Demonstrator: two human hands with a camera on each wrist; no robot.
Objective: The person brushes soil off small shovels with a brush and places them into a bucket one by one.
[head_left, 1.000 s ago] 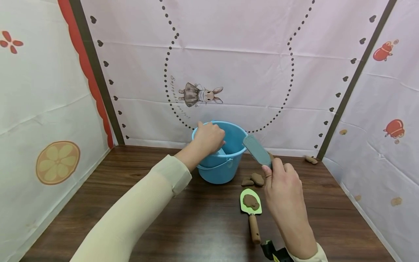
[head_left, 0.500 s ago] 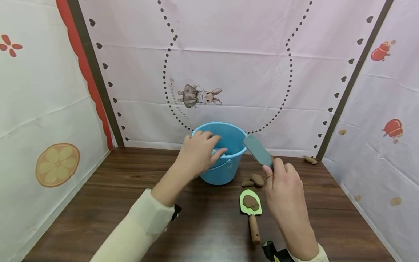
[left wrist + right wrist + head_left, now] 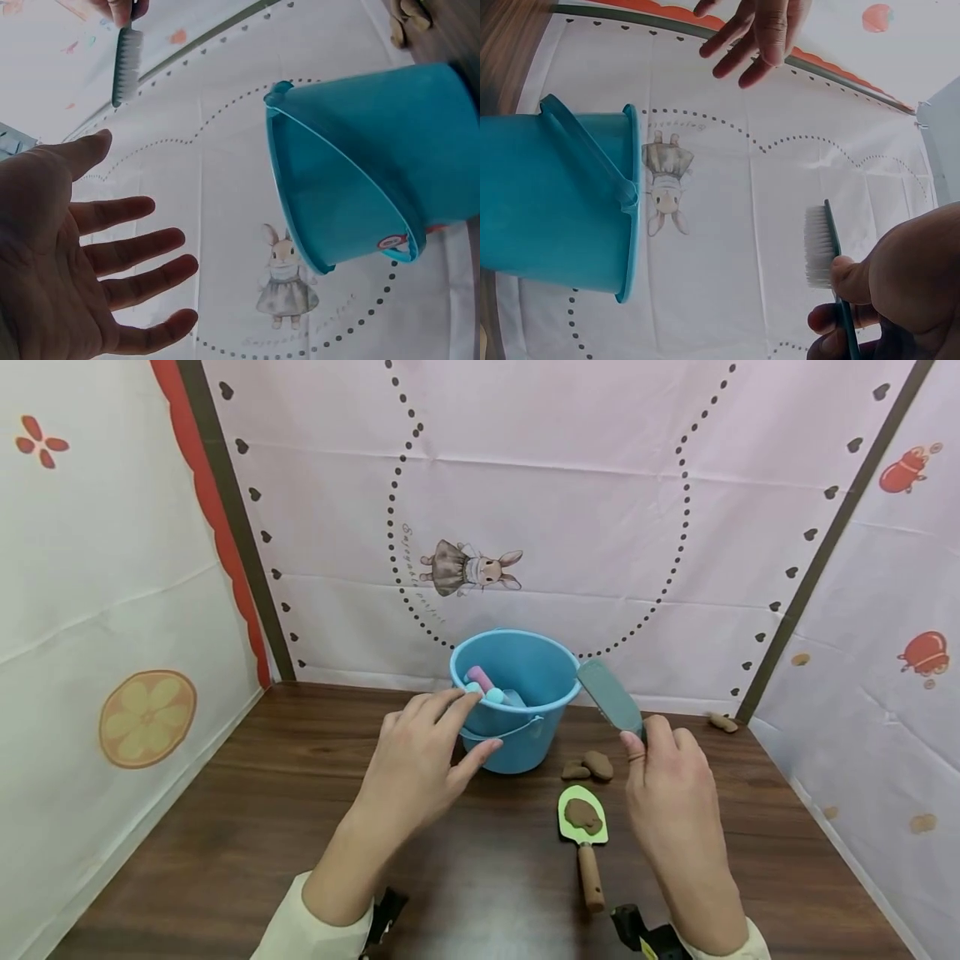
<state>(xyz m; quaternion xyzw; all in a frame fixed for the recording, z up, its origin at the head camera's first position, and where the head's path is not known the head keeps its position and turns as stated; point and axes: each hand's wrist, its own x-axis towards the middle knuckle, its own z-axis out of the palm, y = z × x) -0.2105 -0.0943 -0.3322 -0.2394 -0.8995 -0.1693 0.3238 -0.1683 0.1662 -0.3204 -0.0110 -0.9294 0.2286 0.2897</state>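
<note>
My right hand grips a brush by its handle; the brush has a grey-green back, and white bristles show in the right wrist view. My left hand hangs before the bucket with fingers spread and nothing in it, as the palm in the left wrist view confirms. The light blue bucket stands upright by the back wall. Inside it lie a pink cylindrical piece and light blue pieces, whose kind I cannot tell.
A green trowel with a wooden handle lies on the brown table, bearing a brown lump. Brown stone-like lumps lie behind it, and another lump is in the far right corner. Printed cloth walls enclose the table.
My left hand has come out of the bucket, opened, and drawn back toward me, leaving the pieces inside visible. The right hand keeps hold of the brush in nearly the same place.
</note>
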